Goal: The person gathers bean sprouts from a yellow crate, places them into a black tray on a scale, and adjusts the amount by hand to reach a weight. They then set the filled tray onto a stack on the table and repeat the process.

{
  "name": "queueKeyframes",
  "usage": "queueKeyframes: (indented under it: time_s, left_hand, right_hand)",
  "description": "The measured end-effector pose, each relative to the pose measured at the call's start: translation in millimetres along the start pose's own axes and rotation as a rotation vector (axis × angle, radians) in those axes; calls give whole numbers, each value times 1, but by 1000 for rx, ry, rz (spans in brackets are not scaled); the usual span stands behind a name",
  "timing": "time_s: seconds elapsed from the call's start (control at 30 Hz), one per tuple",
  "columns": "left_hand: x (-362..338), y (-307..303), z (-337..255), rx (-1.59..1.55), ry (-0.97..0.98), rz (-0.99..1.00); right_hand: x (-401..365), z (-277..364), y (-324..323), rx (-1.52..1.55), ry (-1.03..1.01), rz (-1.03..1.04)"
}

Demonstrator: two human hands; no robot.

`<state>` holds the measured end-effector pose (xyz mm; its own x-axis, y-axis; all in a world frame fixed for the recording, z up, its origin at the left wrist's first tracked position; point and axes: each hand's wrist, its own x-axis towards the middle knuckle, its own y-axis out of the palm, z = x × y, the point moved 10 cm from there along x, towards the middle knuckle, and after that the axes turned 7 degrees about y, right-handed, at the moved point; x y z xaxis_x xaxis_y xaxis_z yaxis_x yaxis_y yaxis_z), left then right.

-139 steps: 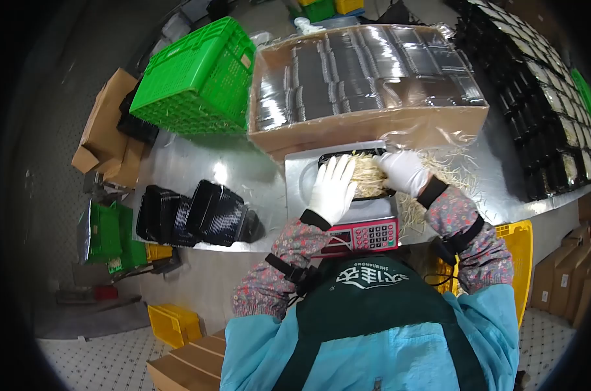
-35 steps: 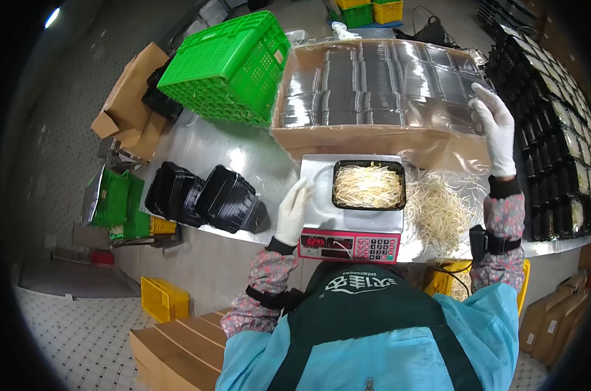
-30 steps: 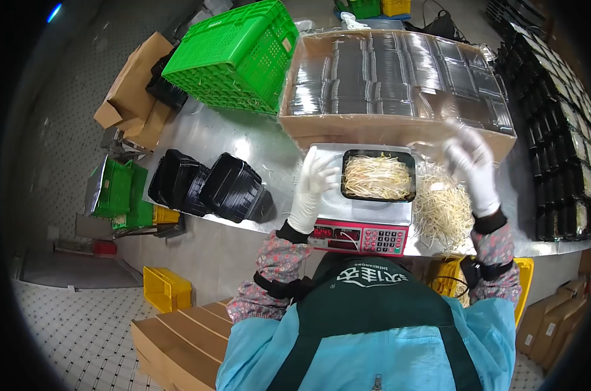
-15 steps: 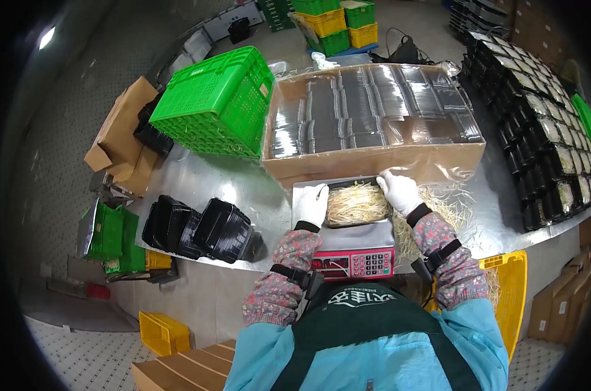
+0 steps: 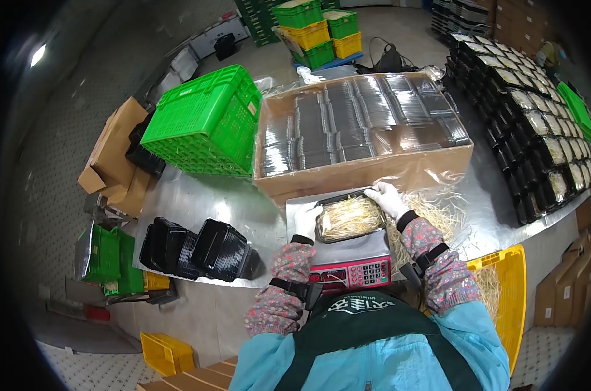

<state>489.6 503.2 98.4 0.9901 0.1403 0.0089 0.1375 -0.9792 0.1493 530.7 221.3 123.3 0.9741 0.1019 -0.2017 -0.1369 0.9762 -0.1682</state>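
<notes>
Two white-gloved hands held one black tray [image 5: 354,238] of pale sprouts [image 5: 349,218] over the metal plate [image 5: 367,247] of a scale [image 5: 350,276]; the left hand [image 5: 306,220] had its fingers drawn narrow on the tray's left end, near the far corner; the right hand [image 5: 387,201] had its fingertips closed over the rim at the far right corner. The tray sat a little askew to the plate, its right end farther from the person; whether its base touched the plate could not be told. Red digits glowed on the scale's front beside a keypad, too blurred to read; loose sprouts [image 5: 435,218] lay heaped on the metal table [image 5: 198,189], just right of the scale.

Beyond the scale stood a cardboard box [image 5: 374,171] packed with rows of clear plastic pieces [image 5: 347,120]; a green crate [image 5: 201,120] stood just left of the box; nested black trays [image 5: 220,251] lay near the table's front left edge; filled trays [image 5: 536,124] rose in stacked rows on the right; a yellow crate [image 5: 516,287] with more sprouts stood at the table's front right edge.
</notes>
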Motion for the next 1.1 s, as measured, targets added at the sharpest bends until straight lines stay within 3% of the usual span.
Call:
queueKeyframes:
  time_s: [0.07,0.17,0.27,0.33,0.4,0.5,0.73,0.8,0.87,0.93,0.97,1.03,1.1]
  left_hand:
    - [0,1,7,-127,-21,-50]
    - [-6,6,-17,5,82,-79]
    - [-34,-2,-11,-23,-173,-81]
    - [-77,18,-50,-184,-272,29]
    - [-100,12,-15,-242,-444,55]
    - [-109,24,-9,-556,-398,-25]
    - [-95,31,-21,-397,-269,-25]
    - [-92,46,-36,-285,-239,92]
    - [-96,70,-57,-197,-399,206]
    - [-90,93,-55,-137,-262,343]
    - [-91,109,-59,7,-248,427]
    - [-97,153,-66,-156,-243,515]
    - [-103,185,-92,-257,-199,551]
  right_hand:
    - [3,-1,0,4,-23,-11]
    - [-2,1,-3,-2,-26,-22]
    - [-16,0,-10,-28,-20,-10]
    - [-65,16,-15,-137,292,111]
    - [-94,14,-2,11,323,275]
    - [-103,4,7,235,338,261]
    - [-121,6,-1,321,284,136]
    - [-128,5,-18,238,339,167]
    - [-129,39,-57,93,75,88]
    - [-144,79,-92,-93,-202,-9]
    - [-146,70,-95,-156,-141,71]
    - [-156,58,-110,-104,-6,173]
    - [-161,40,-162,196,-31,4]
